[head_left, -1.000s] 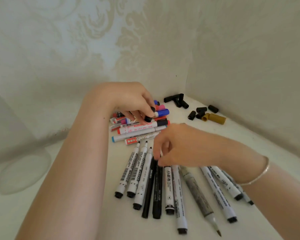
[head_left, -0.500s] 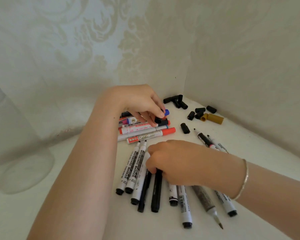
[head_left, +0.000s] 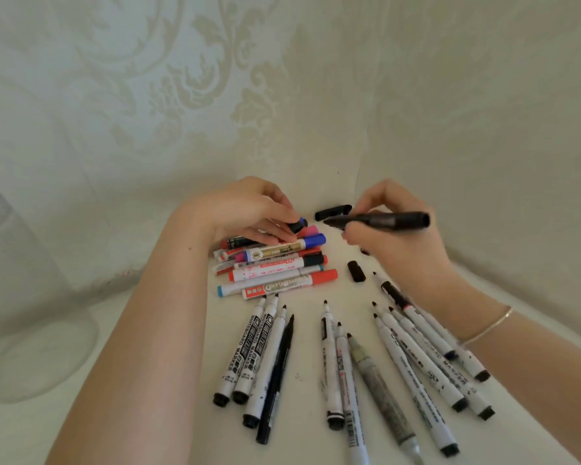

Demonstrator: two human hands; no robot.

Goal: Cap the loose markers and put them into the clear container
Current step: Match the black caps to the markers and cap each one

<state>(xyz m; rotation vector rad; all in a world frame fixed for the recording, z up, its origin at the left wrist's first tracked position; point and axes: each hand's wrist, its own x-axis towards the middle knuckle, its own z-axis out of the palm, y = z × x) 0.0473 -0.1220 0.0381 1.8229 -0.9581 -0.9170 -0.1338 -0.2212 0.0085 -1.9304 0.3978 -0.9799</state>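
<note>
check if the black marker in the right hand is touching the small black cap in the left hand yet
Apart. The head view shows the black marker in the right hand with bare table between its tip and the black cap pinched by the left hand.

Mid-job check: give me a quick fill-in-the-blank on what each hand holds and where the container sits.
1. The right hand holds a ____ marker above the table.
2. The left hand pinches a small black ____ over the pile of capped markers.
3. The clear container stands on the person's ____ side.
4. The markers fanned out nearest the camera have no ____ on.

Missing words: black; cap; left; caps
</note>
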